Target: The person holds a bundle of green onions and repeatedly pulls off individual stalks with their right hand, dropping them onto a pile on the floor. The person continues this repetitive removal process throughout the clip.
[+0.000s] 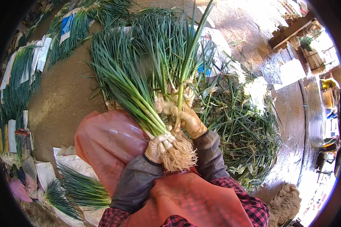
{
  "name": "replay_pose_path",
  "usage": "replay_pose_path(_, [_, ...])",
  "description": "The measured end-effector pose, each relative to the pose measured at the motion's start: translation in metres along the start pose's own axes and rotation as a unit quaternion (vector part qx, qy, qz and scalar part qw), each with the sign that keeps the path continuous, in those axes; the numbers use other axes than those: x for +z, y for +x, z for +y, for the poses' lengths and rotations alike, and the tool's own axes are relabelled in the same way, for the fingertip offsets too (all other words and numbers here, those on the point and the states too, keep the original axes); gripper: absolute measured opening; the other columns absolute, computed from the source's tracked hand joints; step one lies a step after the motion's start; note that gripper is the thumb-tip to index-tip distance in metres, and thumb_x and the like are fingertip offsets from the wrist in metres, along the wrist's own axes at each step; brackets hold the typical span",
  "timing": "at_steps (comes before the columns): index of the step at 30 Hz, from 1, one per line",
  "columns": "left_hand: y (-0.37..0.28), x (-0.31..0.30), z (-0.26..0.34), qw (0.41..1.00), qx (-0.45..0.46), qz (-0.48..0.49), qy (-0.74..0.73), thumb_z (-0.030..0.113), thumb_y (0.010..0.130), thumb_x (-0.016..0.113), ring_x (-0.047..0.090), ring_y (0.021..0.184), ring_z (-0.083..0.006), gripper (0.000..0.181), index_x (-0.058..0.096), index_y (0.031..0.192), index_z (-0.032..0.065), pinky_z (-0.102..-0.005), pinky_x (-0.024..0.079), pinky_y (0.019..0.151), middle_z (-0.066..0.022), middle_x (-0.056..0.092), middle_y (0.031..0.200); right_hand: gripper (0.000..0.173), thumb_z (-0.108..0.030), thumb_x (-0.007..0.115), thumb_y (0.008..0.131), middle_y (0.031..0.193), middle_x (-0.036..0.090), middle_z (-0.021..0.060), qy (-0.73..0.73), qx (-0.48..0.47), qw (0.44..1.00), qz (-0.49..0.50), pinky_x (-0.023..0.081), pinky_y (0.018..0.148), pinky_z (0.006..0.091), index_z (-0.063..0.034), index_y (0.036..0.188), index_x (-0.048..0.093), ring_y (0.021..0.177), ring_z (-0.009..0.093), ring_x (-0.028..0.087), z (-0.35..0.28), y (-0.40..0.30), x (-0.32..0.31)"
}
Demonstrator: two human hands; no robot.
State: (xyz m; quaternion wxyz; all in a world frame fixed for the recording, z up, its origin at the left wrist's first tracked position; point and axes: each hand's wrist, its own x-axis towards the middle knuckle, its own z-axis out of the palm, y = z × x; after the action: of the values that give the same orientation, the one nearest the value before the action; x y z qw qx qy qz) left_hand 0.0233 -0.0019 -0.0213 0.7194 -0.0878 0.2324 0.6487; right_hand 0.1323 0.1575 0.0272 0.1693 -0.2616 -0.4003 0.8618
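Observation:
In a rubber glove, my left hand is closed around the white stems of a bunch of green onions, whose leaves fan out to the upper left and whose tan roots hang over my lap. Right beside it, my gloved right hand holds a thicker single green onion upright by its lower stem, with its roots by the bunch. Part of the right hand's fingers is blurred. Beyond both hands, a large pile of green onions lies on sacks.
A heap of stripped leaves spreads to my right. Rows of green onions line the left side, and a small bundle lies on white sacking at lower left. A brown shaggy bundle is at lower right. Wooden pallets stand at upper right.

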Motion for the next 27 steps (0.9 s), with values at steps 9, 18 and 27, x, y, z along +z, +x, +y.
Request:
replay_pose_path(9, [-0.002, -0.01, 0.012, 0.988, -0.037, -0.052, -0.138, 0.0, 0.086, 0.054, 0.051, 0.072, 0.0032, 0.04, 0.051, 0.126, 0.0044, -0.0028, 0.04, 0.056, -0.0018, 0.054, 0.098, 0.051, -0.033, 0.041, 0.103, 0.091, 0.061, 0.0023, 0.29, -0.055, 0.934, -0.2, 0.043, 0.054, 0.0188, 0.0051, 0.137, 0.039, 0.064, 0.007, 0.053, 0.044, 0.058, -0.028])
replay_pose_path(18, [0.005, 0.01, 0.018, 0.969, -0.078, -0.118, -0.204, 0.003, 0.084, 0.055, 0.046, 0.062, 0.0015, 0.037, 0.051, 0.121, -0.0004, -0.0097, 0.041, 0.058, 0.0007, 0.055, 0.088, 0.035, -0.034, 0.047, 0.1, 0.095, 0.069, 0.0045, -0.084, -0.079, 0.93, 0.35, 0.042, 0.053, 0.0158, -0.0019, 0.109, 0.06, 0.057, 0.001, 0.046, 0.05, -0.134, -0.104])
replay_pose_path(27, [0.005, 0.01, 0.005, 1.0, -0.007, -0.002, -0.008, 0.001, 0.084, 0.054, 0.053, 0.069, -0.0024, 0.033, 0.051, 0.117, -0.0023, -0.0119, 0.046, 0.064, -0.0078, 0.059, 0.093, 0.064, -0.027, 0.057, 0.096, 0.147, 0.037, 0.0182, -0.241, -0.075, 0.967, -0.02, 0.034, 0.108, 0.0339, -0.0001, 0.146, 0.028, 0.133, 0.023, 0.039, 0.01, -0.054, -0.026])
